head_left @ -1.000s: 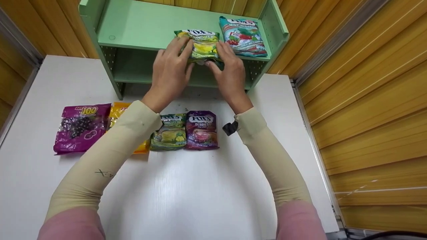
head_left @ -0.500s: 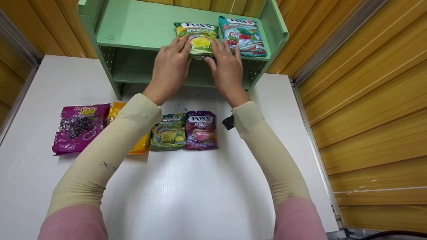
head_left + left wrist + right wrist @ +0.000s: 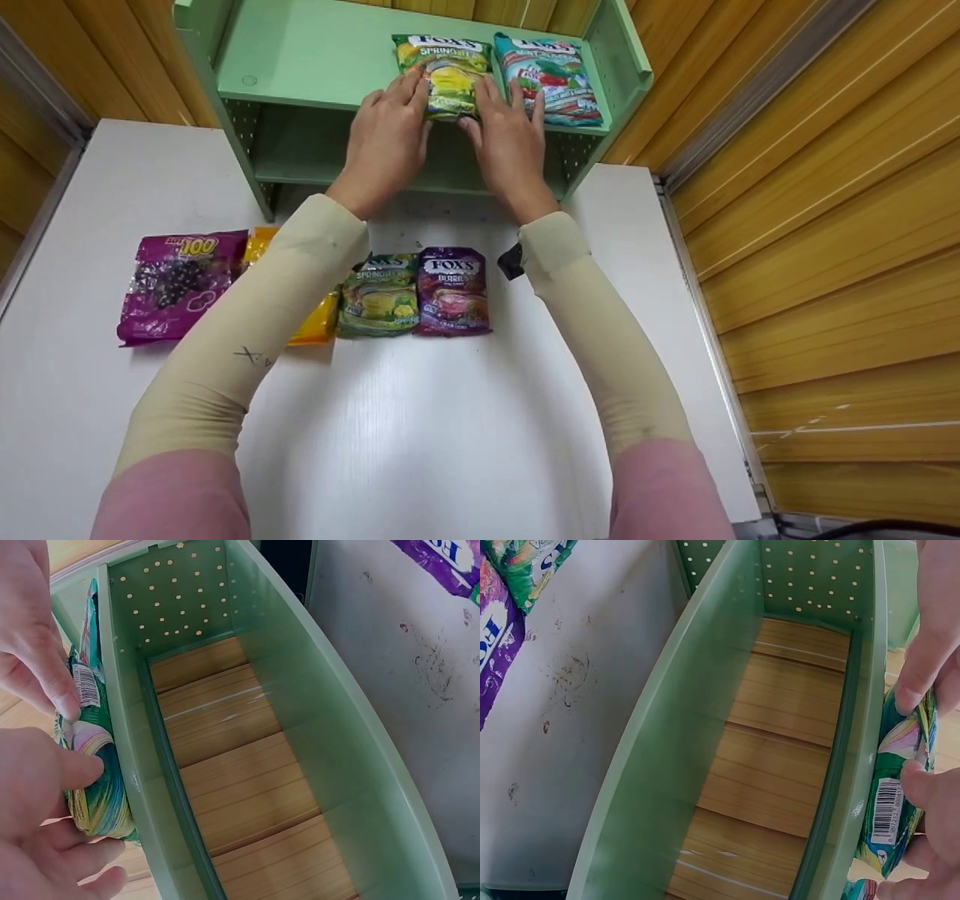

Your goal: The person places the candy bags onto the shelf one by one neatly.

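In the head view a green and yellow FOX'S Spring Tea candy bag [image 3: 450, 79] lies face up on the top shelf of a green rack [image 3: 300, 56]. My left hand [image 3: 386, 142] holds its lower left corner, fingers over the front and thumb at the bottom edge. At the lower right corner my right hand [image 3: 514, 146] holds it, its outer fingers spread toward the teal FOX'S mint candy bag [image 3: 555, 82] alongside. Both wrist views show thumbs touching the bag's lower edge [image 3: 101, 799], and a barcode on the bag [image 3: 896, 795] is visible.
On the white table [image 3: 420, 450] a purple LOT 100 candy bag [image 3: 180, 289], an orange bag [image 3: 319, 322] partly behind the left sleeve, a green FOX'S bag [image 3: 379, 296] and a purple FOX'S Berries bag [image 3: 454, 292] stand in a row. A lower shelf [image 3: 300, 157] sits underneath.
The Spring Tea bag has moved back and lies flatter on the top shelf, showing more of its front. Both hands have followed it; the right fingers have spread toward the mint bag.
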Tool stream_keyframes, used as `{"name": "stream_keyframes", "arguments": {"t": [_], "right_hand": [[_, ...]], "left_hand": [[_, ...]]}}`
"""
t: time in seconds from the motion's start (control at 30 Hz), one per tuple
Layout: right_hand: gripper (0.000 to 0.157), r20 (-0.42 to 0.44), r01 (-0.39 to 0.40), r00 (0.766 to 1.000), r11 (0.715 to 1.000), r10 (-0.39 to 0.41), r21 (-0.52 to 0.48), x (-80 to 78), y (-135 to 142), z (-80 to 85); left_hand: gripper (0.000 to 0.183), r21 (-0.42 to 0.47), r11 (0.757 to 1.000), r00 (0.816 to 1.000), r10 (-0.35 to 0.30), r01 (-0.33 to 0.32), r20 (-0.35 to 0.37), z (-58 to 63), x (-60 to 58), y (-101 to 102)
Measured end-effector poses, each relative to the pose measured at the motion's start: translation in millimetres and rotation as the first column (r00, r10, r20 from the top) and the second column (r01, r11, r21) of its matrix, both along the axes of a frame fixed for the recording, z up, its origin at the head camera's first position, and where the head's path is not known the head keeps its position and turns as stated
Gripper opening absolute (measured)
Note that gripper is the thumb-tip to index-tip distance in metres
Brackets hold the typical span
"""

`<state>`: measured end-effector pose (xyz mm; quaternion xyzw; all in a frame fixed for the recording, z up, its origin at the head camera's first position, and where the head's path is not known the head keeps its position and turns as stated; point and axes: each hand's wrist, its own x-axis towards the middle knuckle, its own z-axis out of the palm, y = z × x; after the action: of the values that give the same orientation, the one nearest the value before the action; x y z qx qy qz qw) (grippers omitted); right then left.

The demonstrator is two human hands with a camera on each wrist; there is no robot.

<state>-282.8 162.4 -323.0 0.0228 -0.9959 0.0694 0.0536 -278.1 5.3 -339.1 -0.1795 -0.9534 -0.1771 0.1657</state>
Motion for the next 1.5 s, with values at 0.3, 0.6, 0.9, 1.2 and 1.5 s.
{"name": "stream_keyframes", "arguments": {"t": [0.3,0.6,0.9,1.2,1.5], "right_hand": [[0.066,0.047,-0.032,0.998,0.997,0.028,0.073,-7.2,1.7,-1.7],[0.065,0.051,-0.041,0.998,0.993,0.035,0.111,-10.5,2.5,-3.8],[0.065,0.007,-0.04,0.999,0.987,0.039,0.153,-14.1,1.7,-5.6],[0.065,-0.042,-0.036,0.998,0.987,0.043,0.154,-16.8,-0.5,-7.6],[0.068,-0.064,-0.053,0.996,0.991,0.062,0.122,-13.7,-1.6,-12.2]], "left_hand": [[0.058,-0.036,0.999,0.998,-0.005,0.008,0.065,1.2,-7.9,-0.1],[0.06,-0.062,0.998,0.995,-0.007,0.013,0.095,0.0,-14.4,-0.7],[0.06,-0.072,0.997,0.993,-0.005,0.013,0.114,-1.1,-19.1,-2.2],[0.058,-0.056,0.998,0.995,0.004,0.002,0.1,-2.4,-22.8,-2.7],[0.067,-0.059,0.998,0.991,0.014,-0.006,0.135,-3.5,-20.8,-7.3]]}}
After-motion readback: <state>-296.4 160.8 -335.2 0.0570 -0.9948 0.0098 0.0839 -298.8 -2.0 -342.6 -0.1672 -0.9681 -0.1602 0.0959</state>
